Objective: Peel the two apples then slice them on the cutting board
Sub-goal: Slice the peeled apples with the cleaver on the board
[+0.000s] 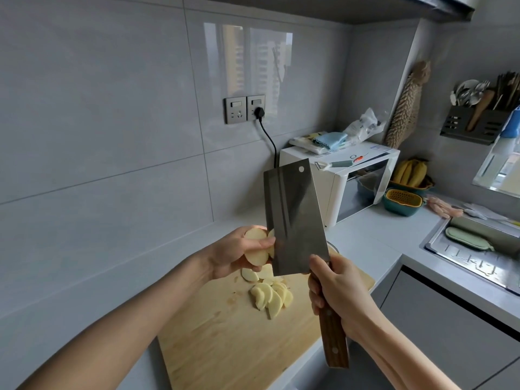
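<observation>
— Above the cutting board (225, 347), in mid-air: what stage is this?

— Slicing stage. Your left hand (233, 254) grips a peeled apple piece (256, 246), fingers and thumb curled round it. The piece is raised clear of the board, just beside the flat of the cleaver (295, 220). Your right hand (337, 288) is clamped round the wooden handle, with the blade pointing up and away from you.

— Work completed?

— Peeling appears finished for the fruit in view: no skin shows on any piece. A fan of thin slices (271, 298) lies toward the far side of the board, with larger cut pieces just behind it, under your left hand. The peeler (334, 165) lies on top of the microwave (346, 190), well apart from the work.

— Work remaining?

— Judged from this view, you have the held piece and the larger pieces left to slice. Whether both apples are accounted for cannot be told, because the blade hides part of the board.

— Condition of the apple?

— Pale cream flesh, slightly yellowed at the edges, rounded where your fingers hold it. Expect a wet, slippery surface. Seat the piece steadily on the board before you cut.
</observation>
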`<state>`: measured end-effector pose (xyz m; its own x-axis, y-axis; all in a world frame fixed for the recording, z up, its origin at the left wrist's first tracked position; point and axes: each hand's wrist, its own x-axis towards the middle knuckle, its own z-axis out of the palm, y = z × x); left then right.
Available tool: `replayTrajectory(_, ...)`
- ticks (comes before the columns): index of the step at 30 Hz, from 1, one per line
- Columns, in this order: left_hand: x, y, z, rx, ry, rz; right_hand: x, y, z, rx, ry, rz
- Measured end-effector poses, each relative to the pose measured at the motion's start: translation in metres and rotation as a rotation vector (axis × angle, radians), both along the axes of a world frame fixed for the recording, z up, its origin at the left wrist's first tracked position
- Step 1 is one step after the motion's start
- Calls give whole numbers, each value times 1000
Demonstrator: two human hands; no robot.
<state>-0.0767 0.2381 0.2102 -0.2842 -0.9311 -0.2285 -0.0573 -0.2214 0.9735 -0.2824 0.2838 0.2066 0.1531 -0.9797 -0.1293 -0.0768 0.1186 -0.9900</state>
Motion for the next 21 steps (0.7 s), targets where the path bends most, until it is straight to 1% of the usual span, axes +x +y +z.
replayTrajectory(2, 4, 0, -2, 101, 104, -23, -2, -3, -1, 47, -26, 16)
replayTrajectory(5, 3, 3, -8, 205, 366, -91, -5, -7, -5, 146, -78, 63)
replayTrajectory(6, 0, 4, -12, 226, 451, -74, -5, -8, -7, 167, -90, 72)
replayTrajectory(8, -7, 4, -20, 269, 612, 35, -5, -11, -10, 193, -95, 75)
replayTrajectory(10, -11, 4, -27, 297, 728, 120, -5, -14, -12, 219, -99, 79)
replayTrajectory(13, -19, 8, -30, 300, 776, 150, -4, -17, -17, 232, -110, 72)
replayTrajectory(18, -28, 7, -31, 314, 869, 372, 5, -17, -24, 244, -161, 12)
replayTrajectory(21, -29, 4, -35, 303, 836, 468, 9, -19, -26, 256, -173, -5)
